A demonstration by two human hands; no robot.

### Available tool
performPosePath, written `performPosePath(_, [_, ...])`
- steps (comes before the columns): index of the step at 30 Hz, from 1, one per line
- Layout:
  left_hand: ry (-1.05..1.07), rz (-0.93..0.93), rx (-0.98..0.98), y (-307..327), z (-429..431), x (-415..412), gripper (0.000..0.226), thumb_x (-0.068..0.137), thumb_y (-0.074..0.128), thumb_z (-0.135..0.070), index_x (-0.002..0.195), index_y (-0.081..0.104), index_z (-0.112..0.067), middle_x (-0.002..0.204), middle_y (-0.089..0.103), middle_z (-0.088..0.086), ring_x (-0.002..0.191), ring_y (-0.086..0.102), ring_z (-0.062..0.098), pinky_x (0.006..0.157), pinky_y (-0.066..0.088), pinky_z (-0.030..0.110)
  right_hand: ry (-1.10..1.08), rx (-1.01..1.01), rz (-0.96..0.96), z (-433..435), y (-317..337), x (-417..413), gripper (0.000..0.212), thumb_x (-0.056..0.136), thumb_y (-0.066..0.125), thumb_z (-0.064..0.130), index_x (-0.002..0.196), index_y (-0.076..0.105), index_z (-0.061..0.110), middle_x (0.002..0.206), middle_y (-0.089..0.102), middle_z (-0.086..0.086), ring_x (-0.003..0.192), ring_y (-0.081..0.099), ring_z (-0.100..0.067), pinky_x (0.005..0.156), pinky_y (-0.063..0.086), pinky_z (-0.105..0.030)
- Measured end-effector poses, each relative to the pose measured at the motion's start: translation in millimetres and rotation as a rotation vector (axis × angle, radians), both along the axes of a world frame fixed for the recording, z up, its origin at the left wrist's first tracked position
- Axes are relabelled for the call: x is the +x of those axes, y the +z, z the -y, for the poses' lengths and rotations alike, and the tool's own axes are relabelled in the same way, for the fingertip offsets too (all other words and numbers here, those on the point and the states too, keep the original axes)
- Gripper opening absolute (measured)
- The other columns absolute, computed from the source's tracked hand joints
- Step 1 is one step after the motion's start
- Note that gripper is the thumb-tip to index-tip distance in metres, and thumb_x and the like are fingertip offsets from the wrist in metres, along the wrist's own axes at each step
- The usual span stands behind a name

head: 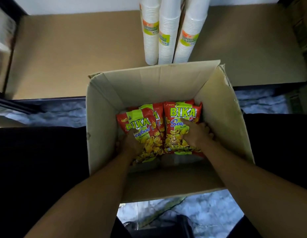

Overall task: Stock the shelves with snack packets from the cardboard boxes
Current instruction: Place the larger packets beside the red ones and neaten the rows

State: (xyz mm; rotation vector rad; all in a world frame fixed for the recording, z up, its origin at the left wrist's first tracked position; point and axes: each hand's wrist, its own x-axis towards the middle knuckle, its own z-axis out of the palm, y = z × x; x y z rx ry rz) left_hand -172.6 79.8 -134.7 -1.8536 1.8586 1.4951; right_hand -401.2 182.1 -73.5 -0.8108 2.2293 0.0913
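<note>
Head view. An open cardboard box (149, 83) fills the middle of the frame, its flaps standing up and its far wall at 12 o'clock meeting the front edge of a shelf (72, 57) with a brown board surface. The box holds red, green and yellow snack packets lying face up on its bottom, gathered toward the far wall. The near part of the bottom, at 6 o'clock, is bare.

The left packet (140, 124) lies at 9 o'clock within the box. Its long axis runs roughly 11 to 5 o'clock, with its headed top end toward 11. The right packet (182, 112) lies at 3 o'clock, its long axis running 12 to 6 and its top end toward 12. A middle packet (157, 117) shows only as a strip between and under these two.

The left hand (132, 143) grips the left packet at its 9 o'clock edge, thumb on the printed face, the other fingers tucked below and mostly hidden. The right hand (195, 133) grips the right packet at its 3 o'clock edge, thumb across the face, fingers (208, 130) curled round the edge.

On the shelf at 12 o'clock, three wrapped stacks of white cups (168, 40) stand close together just beyond the box. A mottled pale floor (209, 213) shows at 6 o'clock, with dark clothing at 9 and 3 o'clock
</note>
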Motion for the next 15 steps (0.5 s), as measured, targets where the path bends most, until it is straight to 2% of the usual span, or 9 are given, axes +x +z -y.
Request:
performPosePath(3, [-0.059,-0.027,-0.073,10,0,-4,0.056,0.076,0.069,0.012,0.112,0.047,-0.024,0.101,0.065,0.018,0.09,0.067,0.036,0.073,0.058,0.046,-0.04,-0.086,0.013,-2,6,1,0.069,0.093,0.061,0.026,0.149,0.03,0.052,0.147,0.026,-0.019,0.129,0.038,-0.044,0.111,0.026,-0.056])
performPosePath(7, [-0.088,-0.062,-0.077,22,-2,-7,0.053,0.078,0.062,0.012,0.111,0.057,-0.029,0.109,0.066,0.014,0.094,0.065,0.029,0.08,0.056,0.033,-0.056,-0.179,0.046,-5,23,1,0.066,0.092,0.059,0.018,0.147,0.038,0.047,0.143,0.03,-0.016,0.12,0.047,-0.042,0.11,0.027,-0.057])
performPosePath(9, [-0.116,-0.033,-0.075,33,-1,-8,0.046,0.08,0.06,0.005,0.102,0.061,-0.036,0.115,0.065,0.013,0.096,0.065,0.034,0.081,0.056,0.034,-0.07,-0.215,0.05,-9,39,1,0.067,0.091,0.059,0.017,0.147,0.038,0.047,0.141,0.033,-0.015,0.119,0.047,-0.04,0.11,0.027,-0.055])
performPosePath(12, [-0.164,-0.038,-0.144,68,-4,-14,0.039,0.084,0.06,0.002,0.11,0.065,-0.027,0.128,0.061,0.011,0.106,0.063,0.033,0.085,0.053,0.03,-0.068,-0.274,0.038,-13,66,3,0.067,0.091,0.058,0.017,0.146,0.038,0.049,0.136,0.036,-0.012,0.115,0.049,-0.037,0.108,0.027,-0.052])
performPosePath(13, [-0.175,-0.04,-0.155,78,-4,-16,0.04,0.086,0.059,0.004,0.118,0.066,-0.02,0.127,0.06,0.011,0.103,0.063,0.031,0.08,0.051,0.025,-0.069,-0.299,0.028,-14,76,4,0.067,0.091,0.058,0.016,0.146,0.038,0.05,0.135,0.037,-0.012,0.114,0.049,-0.037,0.109,0.027,-0.053])
performPosePath(15, [-0.19,-0.029,-0.189,100,-4,-20,0.045,0.087,0.06,0.003,0.128,0.064,-0.014,0.115,0.065,0.014,0.085,0.064,0.026,0.066,0.045,0.018,-0.076,-0.341,0.014,-17,95,5,0.069,0.09,0.056,0.014,0.145,0.039,0.051,0.134,0.036,-0.011,0.116,0.048,-0.037,0.11,0.026,-0.055])
